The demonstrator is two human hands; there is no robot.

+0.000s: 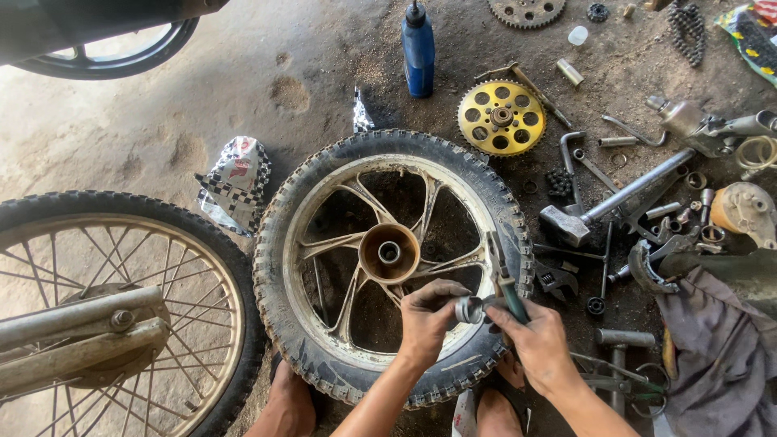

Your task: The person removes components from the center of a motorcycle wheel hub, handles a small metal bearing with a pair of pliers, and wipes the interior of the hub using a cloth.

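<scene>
Hands first: we count two over the near rim of the alloy wheel (388, 259). Our left hand (426, 317) grasps one small metal bearing (468, 310); our right hand (538, 344) grips one green-handled tool (507, 285) touching it. Beyond the wheel lie two sprockets (one yellow sprocket (501, 117), one grey sprocket (527, 11)), one blue bottle (418, 50) and one hammer (615, 198).

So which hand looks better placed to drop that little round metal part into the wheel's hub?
Probably the left hand. It grips the small round metal part and sits nearer the hub of the wheel. The right hand is busy with a green-handled tool.
</scene>
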